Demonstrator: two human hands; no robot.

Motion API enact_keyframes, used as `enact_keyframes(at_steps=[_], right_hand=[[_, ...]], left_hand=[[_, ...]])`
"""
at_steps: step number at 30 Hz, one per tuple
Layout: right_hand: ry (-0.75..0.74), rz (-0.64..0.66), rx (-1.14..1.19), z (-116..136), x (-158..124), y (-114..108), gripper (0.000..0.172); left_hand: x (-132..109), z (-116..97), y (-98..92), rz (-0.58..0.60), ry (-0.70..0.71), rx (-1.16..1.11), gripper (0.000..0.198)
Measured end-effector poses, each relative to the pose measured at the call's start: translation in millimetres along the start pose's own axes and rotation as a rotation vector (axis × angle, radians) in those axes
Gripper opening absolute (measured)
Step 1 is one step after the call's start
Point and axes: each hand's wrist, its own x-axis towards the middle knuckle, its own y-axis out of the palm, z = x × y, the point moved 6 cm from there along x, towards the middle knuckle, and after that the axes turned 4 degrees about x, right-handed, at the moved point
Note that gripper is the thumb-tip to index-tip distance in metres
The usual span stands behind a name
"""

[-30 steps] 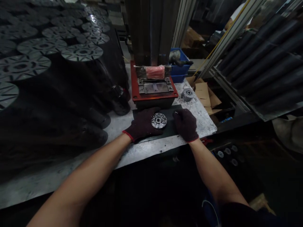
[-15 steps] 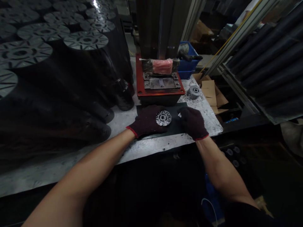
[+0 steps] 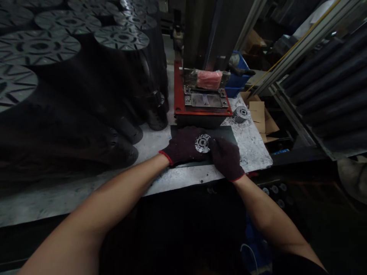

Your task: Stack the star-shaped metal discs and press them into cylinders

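Observation:
My left hand (image 3: pixel 185 147), in a dark maroon knit glove with a red cuff, is closed around a round metal rotor core (image 3: pixel 202 143). The core's slotted face, with zigzag slots and a centre hole, points up toward me. Close against the core's right rim is my gloved right hand (image 3: pixel 227 156), its fingers pinched together. A small silvery piece showed in those fingers half a second ago; the fingertips now hide it. Both hands are over a dark mat (image 3: pixel 226 132) on the worktable (image 3: pixel 183 176).
Behind the mat stands a red-based fixture (image 3: pixel 179 103) with a pink wrapped bundle (image 3: pixel 209 79). Another rotor core (image 3: pixel 241 114) sits to its right. Tall stacks of slotted cores (image 3: pixel 123 42) crowd the left. A blue bin (image 3: pixel 239 78) and cardboard box (image 3: pixel 257 116) lie beyond.
My right hand has moved left, bringing its pinched fingers from beside the rotor core to its rim. My left hand still holds the core. The whole view has shifted slightly.

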Motion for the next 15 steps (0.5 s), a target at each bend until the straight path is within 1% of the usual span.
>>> enact_keyframes(at_steps=[1,2,3,5,6,8,10,11,12,13,14,15], right_hand=[[-0.042,0.031,-0.016,4,2,-3,0.041],[-0.085,0.046,-0.029,8,8,-9,0.039],[-0.125,0.036,-0.042,12,19,-18,0.038],[-0.205,-0.024,-0.085,21,53,-37,0.036],[-0.253,-0.043,-0.116,25,74,-45,0.039],[-0.382,0.035,-0.171,33,118,-48,0.047],[-0.482,0.151,-0.200,36,148,-43,0.046],[-0.512,0.185,-0.194,36,155,-40,0.043],[-0.524,0.182,-0.168,37,156,-38,0.039],[-0.512,0.134,-0.114,37,151,-39,0.037],[-0.458,0.042,-0.029,35,142,-42,0.036],[-0.354,-0.062,0.087,29,128,-45,0.039]], left_hand=[[0,-1,-0.4,0.002,0.006,-0.002,0.058],[-1,0,-0.5,0.003,0.005,0.004,0.060],[-1,1,0.0,0.005,-0.001,0.016,0.066],[-2,5,2.1,0.013,-0.013,0.033,0.079],[-2,8,3.2,0.012,-0.015,0.028,0.086],[-3,12,5.1,0.008,-0.017,0.005,0.093],[-4,15,6.6,0.011,-0.025,-0.007,0.097],[-5,16,7.1,0.017,-0.031,-0.009,0.099],[-5,16,7.5,0.027,-0.034,-0.008,0.100],[-5,16,7.5,0.035,-0.036,-0.009,0.100],[-5,16,7.2,0.040,-0.040,-0.009,0.101],[-5,15,6.5,0.042,-0.050,-0.008,0.102]])
